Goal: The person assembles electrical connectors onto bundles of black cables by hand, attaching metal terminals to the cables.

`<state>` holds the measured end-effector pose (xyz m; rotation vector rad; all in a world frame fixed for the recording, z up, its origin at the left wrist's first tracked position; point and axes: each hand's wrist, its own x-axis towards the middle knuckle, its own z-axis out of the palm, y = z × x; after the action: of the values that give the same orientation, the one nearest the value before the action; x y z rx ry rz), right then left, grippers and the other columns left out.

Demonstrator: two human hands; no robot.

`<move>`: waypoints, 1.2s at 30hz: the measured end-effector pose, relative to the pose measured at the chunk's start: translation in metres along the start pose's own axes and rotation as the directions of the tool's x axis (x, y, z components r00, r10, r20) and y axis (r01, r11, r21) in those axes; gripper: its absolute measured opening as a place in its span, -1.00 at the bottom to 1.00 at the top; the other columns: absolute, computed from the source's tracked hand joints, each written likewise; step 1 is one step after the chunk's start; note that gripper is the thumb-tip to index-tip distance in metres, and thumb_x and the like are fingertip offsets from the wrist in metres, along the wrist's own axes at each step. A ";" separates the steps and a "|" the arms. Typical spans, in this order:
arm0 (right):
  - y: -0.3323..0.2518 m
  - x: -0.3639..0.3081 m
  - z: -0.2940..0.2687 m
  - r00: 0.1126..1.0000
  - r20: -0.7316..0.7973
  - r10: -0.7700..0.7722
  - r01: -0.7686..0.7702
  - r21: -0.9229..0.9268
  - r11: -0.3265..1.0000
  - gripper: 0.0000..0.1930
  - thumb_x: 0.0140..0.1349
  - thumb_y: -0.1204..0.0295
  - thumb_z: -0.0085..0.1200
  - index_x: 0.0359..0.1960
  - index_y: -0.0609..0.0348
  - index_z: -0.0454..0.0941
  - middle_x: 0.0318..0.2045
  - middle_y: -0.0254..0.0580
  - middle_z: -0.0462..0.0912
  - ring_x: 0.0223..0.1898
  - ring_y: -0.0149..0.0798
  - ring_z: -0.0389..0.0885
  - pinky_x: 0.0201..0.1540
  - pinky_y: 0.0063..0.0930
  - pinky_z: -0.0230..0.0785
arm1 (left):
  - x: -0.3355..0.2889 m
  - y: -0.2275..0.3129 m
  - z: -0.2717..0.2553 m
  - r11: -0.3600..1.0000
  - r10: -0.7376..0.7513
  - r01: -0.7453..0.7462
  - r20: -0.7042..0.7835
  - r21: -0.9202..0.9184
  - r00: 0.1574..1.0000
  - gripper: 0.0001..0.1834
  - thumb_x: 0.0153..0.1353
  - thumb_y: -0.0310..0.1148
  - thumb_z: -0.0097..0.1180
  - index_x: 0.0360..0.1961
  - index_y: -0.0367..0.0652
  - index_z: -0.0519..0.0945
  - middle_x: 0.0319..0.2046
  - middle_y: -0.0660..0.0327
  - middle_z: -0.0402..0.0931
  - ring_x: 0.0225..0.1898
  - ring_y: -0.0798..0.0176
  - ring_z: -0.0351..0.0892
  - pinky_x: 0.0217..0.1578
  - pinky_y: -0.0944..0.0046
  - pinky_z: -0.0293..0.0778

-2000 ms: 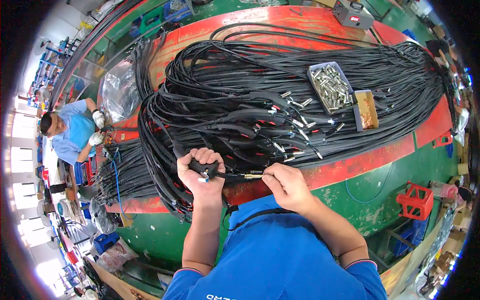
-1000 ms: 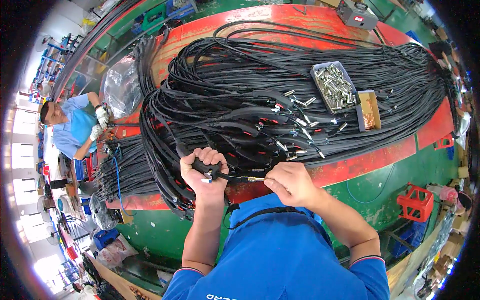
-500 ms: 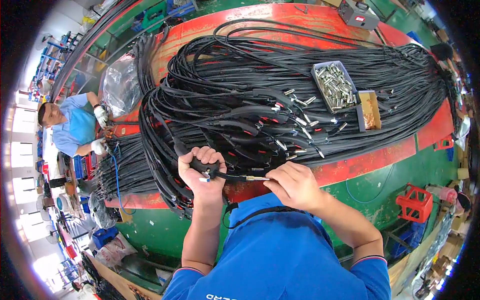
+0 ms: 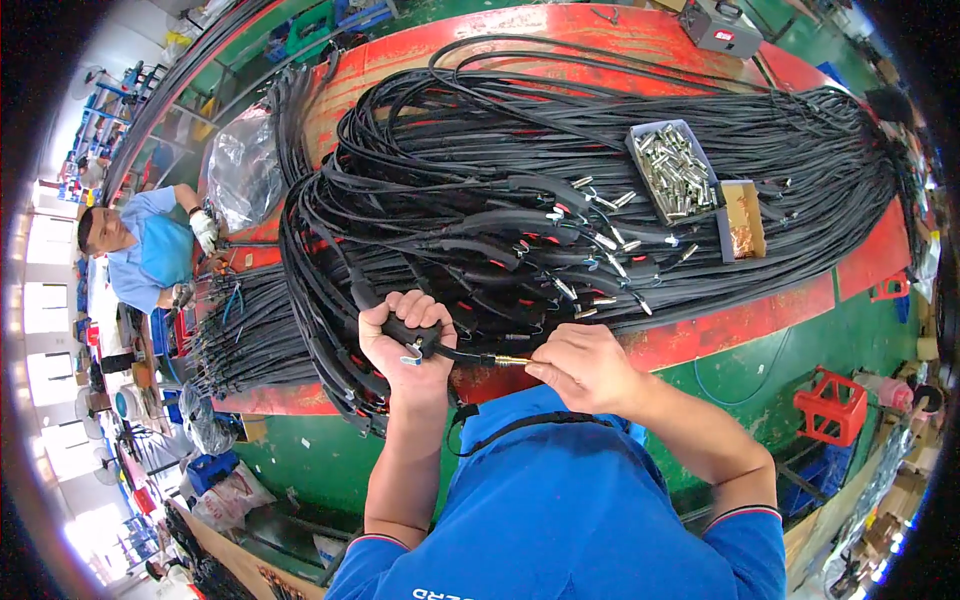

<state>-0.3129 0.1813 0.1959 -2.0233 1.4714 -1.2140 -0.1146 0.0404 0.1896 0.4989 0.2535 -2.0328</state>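
Observation:
My left hand (image 4: 408,335) is closed around the black handle of a welding torch, held above the table's near edge. A thin black neck (image 4: 465,355) leads from it toward the right, ending in a brass-coloured metal tip (image 4: 512,361). My right hand (image 4: 585,368) pinches the far end of that tip; the fingers hide what lies between them. A small pale lever or tag (image 4: 412,355) shows beneath my left fingers. Just beyond my hands lie several more black torches (image 4: 535,222), with silver nozzles and short wires at their ends.
Bundled black cables (image 4: 760,140) cover much of the red table (image 4: 600,22). On them sit a box (image 4: 657,127) of silver nozzles and a smaller box (image 4: 741,195) of copper-coloured pieces. A co-worker (image 4: 150,240) wearing gloves is at the left. A red stool (image 4: 832,405) stands at the right.
My right hand has shifted slightly left and nearer along the torch tip, which now looks brassier by my fingers. My left grip is unchanged. The co-worker's nearer hand has moved.

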 end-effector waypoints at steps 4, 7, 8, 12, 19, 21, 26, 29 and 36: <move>-0.015 -0.005 0.007 0.863 0.160 0.479 -0.486 0.521 0.702 -0.83 0.31 0.44 0.23 -0.45 0.19 0.58 -0.64 -0.42 0.42 -0.63 -0.45 0.36 -0.60 -0.44 0.15 | 0.002 -0.001 -0.003 1.000 -0.008 0.009 0.044 -0.019 0.999 -0.88 0.08 -0.42 0.06 -0.50 -0.11 0.37 -0.58 0.36 0.26 -0.57 0.38 0.27 -0.46 0.35 0.34; -0.017 -0.004 0.006 0.667 0.435 0.605 -0.680 0.688 0.255 -0.79 0.40 0.37 0.15 -0.41 0.19 0.60 -0.62 -0.50 0.42 -0.63 -0.60 0.25 -0.62 -0.54 0.00 | 0.001 -0.002 -0.003 0.999 -0.014 0.016 0.067 -0.042 0.998 -0.89 0.08 -0.42 0.06 -0.49 -0.11 0.37 -0.58 0.37 0.25 -0.58 0.40 0.27 -0.47 0.35 0.32; -0.014 -0.006 0.007 0.666 0.439 0.604 -0.682 0.686 0.254 -0.79 0.40 0.37 0.15 -0.41 0.19 0.60 -0.62 -0.50 0.42 -0.63 -0.60 0.25 -0.62 -0.54 0.00 | 0.001 -0.003 -0.002 0.999 -0.005 0.007 0.052 -0.041 0.999 -0.87 0.06 -0.41 0.07 -0.51 -0.11 0.36 -0.59 0.36 0.25 -0.59 0.39 0.26 -0.50 0.36 0.30; -0.002 -0.012 0.011 0.505 0.729 0.462 -0.621 0.679 -0.391 -0.79 0.42 0.31 0.11 -0.34 0.16 0.61 -0.60 -0.53 0.43 -0.65 -0.61 0.20 -0.61 -0.59 -0.05 | 0.002 -0.001 -0.004 0.999 -0.002 0.005 0.067 -0.032 0.998 -0.89 0.07 -0.42 0.05 -0.49 -0.11 0.36 -0.59 0.37 0.24 -0.58 0.40 0.27 -0.49 0.36 0.31; -0.020 0.008 -0.005 0.977 -0.001 0.214 -0.211 0.158 0.965 -0.86 0.27 0.39 0.25 -0.25 0.18 0.61 -0.52 -0.28 0.61 -0.50 -0.22 0.62 -0.47 -0.34 0.46 | -0.001 0.009 0.002 0.996 0.002 0.003 0.054 -0.086 0.999 -0.87 0.06 -0.44 0.09 -0.49 -0.11 0.36 -0.58 0.37 0.26 -0.58 0.40 0.29 -0.49 0.36 0.32; -0.023 0.012 -0.008 0.983 -0.023 0.183 -0.179 0.131 0.975 -0.84 0.14 0.47 0.32 -0.27 0.16 0.61 -0.48 -0.14 0.63 -0.47 -0.09 0.64 -0.44 -0.28 0.51 | -0.002 0.010 0.009 0.992 -0.009 0.018 0.074 -0.122 0.997 -0.87 0.01 -0.44 0.12 -0.53 -0.13 0.40 -0.60 0.34 0.30 -0.58 0.39 0.31 -0.50 0.38 0.35; -0.031 0.025 0.001 0.986 -0.141 0.088 -0.055 0.224 0.973 -0.85 0.11 0.50 0.33 -0.31 0.17 0.60 -0.49 -0.16 0.63 -0.50 -0.10 0.63 -0.46 -0.25 0.49 | -0.005 0.013 0.012 0.971 -0.041 0.072 0.140 -0.227 0.989 -0.85 0.03 -0.44 0.12 -0.51 -0.12 0.36 -0.61 0.35 0.28 -0.59 0.39 0.30 -0.47 0.36 0.34; -0.035 0.029 0.003 0.986 -0.140 0.086 -0.043 0.285 0.957 -0.86 0.12 0.52 0.31 -0.32 0.17 0.59 -0.50 -0.16 0.62 -0.51 -0.09 0.61 -0.48 -0.24 0.46 | -0.007 0.014 0.009 0.946 -0.059 0.104 0.153 -0.307 0.986 -0.85 0.05 -0.44 0.11 -0.51 -0.10 0.35 -0.61 0.35 0.28 -0.60 0.41 0.30 -0.49 0.37 0.33; -0.038 0.034 0.004 0.988 -0.144 0.057 -0.015 0.280 0.960 -0.85 0.08 0.57 0.36 -0.32 0.20 0.64 -0.51 -0.19 0.64 -0.54 -0.15 0.61 -0.51 -0.33 0.44 | -0.008 0.016 0.004 0.948 -0.012 0.066 0.174 -0.311 0.985 -0.85 0.07 -0.47 0.13 -0.47 -0.15 0.37 -0.59 0.32 0.32 -0.61 0.39 0.36 -0.51 0.37 0.36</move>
<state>-0.2837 0.1653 0.2349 -1.7446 1.3098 -1.4942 -0.0986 0.0371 0.1975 0.1195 0.4789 -2.0094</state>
